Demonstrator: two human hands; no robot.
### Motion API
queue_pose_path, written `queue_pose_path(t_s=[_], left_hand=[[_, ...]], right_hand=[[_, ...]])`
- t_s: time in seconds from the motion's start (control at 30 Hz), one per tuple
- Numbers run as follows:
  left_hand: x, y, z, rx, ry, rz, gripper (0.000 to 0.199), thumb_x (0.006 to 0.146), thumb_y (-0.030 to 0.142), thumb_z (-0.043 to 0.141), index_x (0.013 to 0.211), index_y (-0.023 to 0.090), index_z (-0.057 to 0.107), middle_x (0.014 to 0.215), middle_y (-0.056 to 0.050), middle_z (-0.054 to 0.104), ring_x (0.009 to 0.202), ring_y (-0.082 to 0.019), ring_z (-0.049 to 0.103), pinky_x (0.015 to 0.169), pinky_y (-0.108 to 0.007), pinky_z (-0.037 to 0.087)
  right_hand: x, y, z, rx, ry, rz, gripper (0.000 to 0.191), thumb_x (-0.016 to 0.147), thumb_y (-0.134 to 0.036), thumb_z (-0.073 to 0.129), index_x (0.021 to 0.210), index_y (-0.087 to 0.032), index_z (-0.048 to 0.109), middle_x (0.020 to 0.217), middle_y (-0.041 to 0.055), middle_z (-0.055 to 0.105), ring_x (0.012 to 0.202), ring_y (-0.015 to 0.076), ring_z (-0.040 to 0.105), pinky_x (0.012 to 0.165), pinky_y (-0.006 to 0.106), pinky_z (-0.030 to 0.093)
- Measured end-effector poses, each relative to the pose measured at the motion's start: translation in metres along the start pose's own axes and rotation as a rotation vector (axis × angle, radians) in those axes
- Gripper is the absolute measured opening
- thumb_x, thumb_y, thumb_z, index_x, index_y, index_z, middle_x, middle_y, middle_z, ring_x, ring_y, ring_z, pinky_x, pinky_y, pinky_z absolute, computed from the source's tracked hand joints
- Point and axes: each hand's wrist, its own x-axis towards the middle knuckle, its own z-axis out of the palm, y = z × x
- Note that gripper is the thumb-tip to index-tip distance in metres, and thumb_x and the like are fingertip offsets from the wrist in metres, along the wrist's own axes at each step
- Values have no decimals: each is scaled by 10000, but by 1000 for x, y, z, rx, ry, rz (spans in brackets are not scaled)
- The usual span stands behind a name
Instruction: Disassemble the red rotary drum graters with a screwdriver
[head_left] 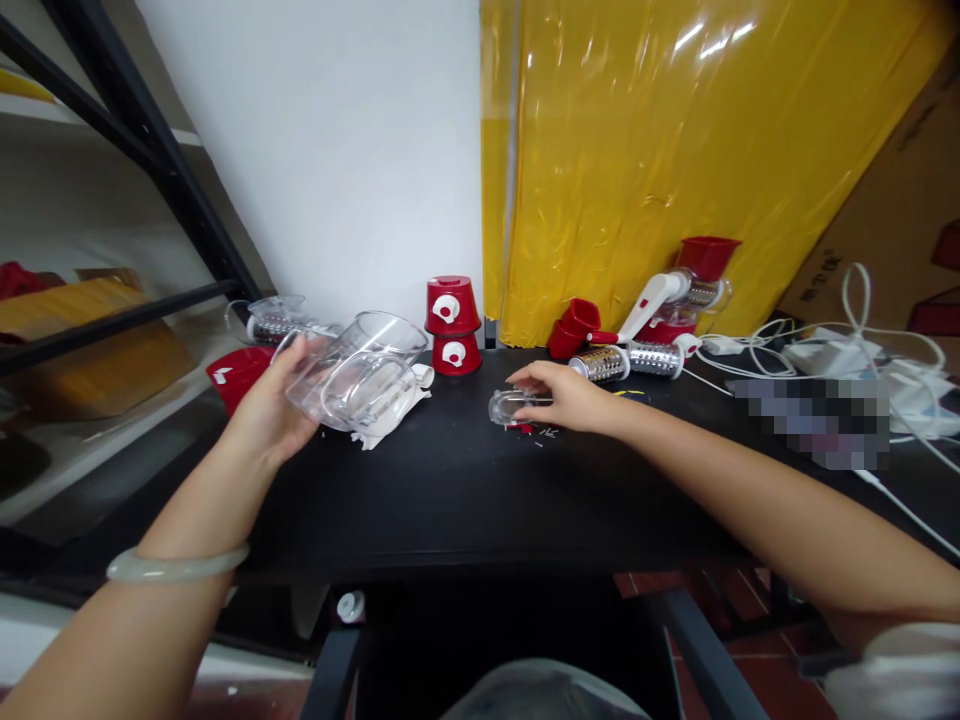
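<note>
My left hand grips a clear container, my right hand a smaller piece (nearer the surface's back edge). Behind — yellow sheeting.

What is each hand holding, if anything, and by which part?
Left hand: a clear plastic container, held at its left end. Right hand: around the right end of a small clear part; grip unclear.

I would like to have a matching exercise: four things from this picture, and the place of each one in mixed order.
1. Large clear container
2. Small clear piece
3. Stacked red pieces
4. Bracelet

A. Before the white wall
B. Around the left arm
C. In the left hand
D. By the right hand

Pairs: 1-C; 2-D; 3-A; 4-B
</note>
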Motion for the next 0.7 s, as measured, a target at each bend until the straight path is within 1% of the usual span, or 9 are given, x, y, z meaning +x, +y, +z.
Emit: queue_pose_path(t_s=[0.1, 0.2, 0.27, 0.33, 0.43, 0.5, 0.6, 0.67, 0.7], left_hand=[[-1, 7, -5, 42, 56, 85, 305, 718, 524, 796, 873, 286, 686, 889, 35, 765, 1291, -295, 591, 926, -377, 581], [-1, 11, -5, 38, 110, 226, 337, 678, 425, 848, 875, 258, 632, 773, 59, 718, 1122, -230, 682, 828, -306, 581], [-3, 12, -2, 25, 122, 311, 385, 664, 346, 871, 916, 246, 597, 791, 75, 701, 953, -175, 714, 810, -294, 578], [-4, 14, 2, 19, 136, 366, 451, 646, 288, 888, 959, 240, 567, 846, 75, 691, 821, -138, 708, 795, -302, 588], [-8, 21, 2, 25, 176, 421, 562, 594, 243, 917, 999, 225, 527, 919, 54, 671, 727, -124, 684, 750, -319, 602], [-10, 26, -7, 58, 210, 471, 618, 563, 246, 938, 1006, 212, 509, 931, 46, 653, 712, -109, 663, 737, -296, 588], [-12, 34, -35, 162, 250, 579, 708, 515, 312, 969, 1034, 211, 498, 939, 36, 640, 731, -114, 652, 758, -291, 573], [-12, 38, -56, 269, 248, 626, 752, 512, 364, 969, 1088, 224, 506, 1019, 10, 638, 841, -161, 672, 828, -340, 570], [-13, 41, -65, 327, 272, 643, 773, 507, 376, 970, 1112, 231, 510, 1037, 3, 635, 890, -172, 665, 855, -342, 560]], right_hand=[[6, -2, -1, 22, 52, 16, 403, 814, -347, 755, 1184, -218, 660, 1129, 102, 686, 1036, 225, 673, 912, 407, 560], [16, -12, 14, 19, 19, -21, 341, 804, -339, 770, 1113, -209, 701, 1090, 92, 708, 992, 212, 677, 902, 387, 550], [23, -21, 27, 6, -42, -67, 294, 787, -325, 790, 1048, -203, 729, 1044, 80, 726, 962, 205, 678, 901, 367, 533], [27, -26, 37, -9, -99, -102, 265, 775, -306, 801, 1013, -201, 745, 1021, 77, 738, 952, 205, 681, 892, 349, 520], [24, -24, 40, -37, -154, -112, 264, 764, -304, 807, 999, -195, 757, 985, 79, 751, 916, 208, 691, 858, 336, 512], [15, -18, 33, -53, -168, -98, 273, 759, -317, 806, 995, -188, 761, 956, 77, 757, 881, 207, 694, 827, 328, 509], [-2, -7, 15, -60, -169, -61, 296, 760, -351, 795, 999, -179, 761, 919, 66, 765, 807, 189, 693, 759, 306, 509], [-11, -4, 2, -58, -143, -23, 329, 773, -386, 777, 1025, -176, 753, 902, 63, 766, 784, 186, 695, 731, 305, 513], [-13, -4, -3, -55, -122, -5, 349, 782, -404, 766, 1043, -174, 746, 904, 64, 767, 783, 187, 696, 729, 308, 516]])
